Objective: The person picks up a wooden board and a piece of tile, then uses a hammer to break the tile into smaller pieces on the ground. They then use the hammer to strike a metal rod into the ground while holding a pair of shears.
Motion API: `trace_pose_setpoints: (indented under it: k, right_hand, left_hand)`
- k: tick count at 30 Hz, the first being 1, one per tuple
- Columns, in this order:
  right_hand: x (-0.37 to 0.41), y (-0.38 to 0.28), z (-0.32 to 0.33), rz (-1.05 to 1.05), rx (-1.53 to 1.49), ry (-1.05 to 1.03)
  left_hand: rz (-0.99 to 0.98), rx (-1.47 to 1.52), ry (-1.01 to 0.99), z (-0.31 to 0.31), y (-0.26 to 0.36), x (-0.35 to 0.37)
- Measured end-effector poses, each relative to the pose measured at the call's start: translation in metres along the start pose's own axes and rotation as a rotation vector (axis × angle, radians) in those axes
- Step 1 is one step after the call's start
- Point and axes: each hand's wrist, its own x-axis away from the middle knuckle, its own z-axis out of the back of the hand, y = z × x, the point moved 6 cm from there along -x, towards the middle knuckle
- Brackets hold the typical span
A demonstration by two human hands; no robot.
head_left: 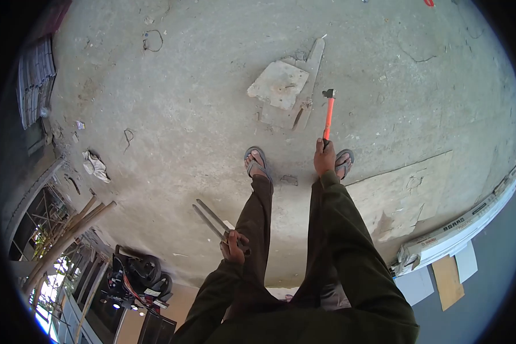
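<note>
My right hand [325,157] is closed around the dark grip of a hammer [329,117] with an orange handle, its metal head pointing away from me. Down by my left thigh, my left hand [233,247] grips two long grey metal bars [207,221], which stick out side by side from the fingers. On the floor ahead of my feet lies a rough, pale slab [279,85]. Beside and partly under it rests a narrow grey plank [311,80], with a small light-coloured piece at its far tip.
A flat brown sheet [410,192] lies on the floor at right, near long white cartons [458,226] along the wall. Wooden poles [69,246] and a motorbike [140,281] stand at lower left. A crumpled cloth [96,166] and wire loops [153,41] lie on the concrete.
</note>
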Motion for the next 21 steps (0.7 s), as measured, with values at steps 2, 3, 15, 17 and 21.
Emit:
trace_pose_setpoints:
  k: [2, 3, 15, 17, 21]
  right_hand:
    - [0.017, -0.025, 0.019, 0.23, 0.343, 0.052]
    - [0.025, -0.031, 0.015, 0.257, 0.57, -0.069]
    - [0.086, -0.309, -0.276, 1.082, 1.127, -0.346]
    - [0.106, -0.325, -0.31, 1.211, 1.038, -0.34]
    - [0.046, -0.239, -0.275, 1.111, 0.974, -0.413]
  left_hand:
    - [-0.035, 0.144, -0.01, 0.001, -0.005, 0.007]
    - [-0.019, 0.195, 0.015, 0.006, -0.013, 0.014]
    - [0.165, 0.737, 0.382, 0.081, -0.087, 0.034]
    - [0.191, 0.763, 0.395, 0.088, -0.082, 0.037]
    - [0.186, 0.793, 0.387, 0.094, -0.09, 0.034]
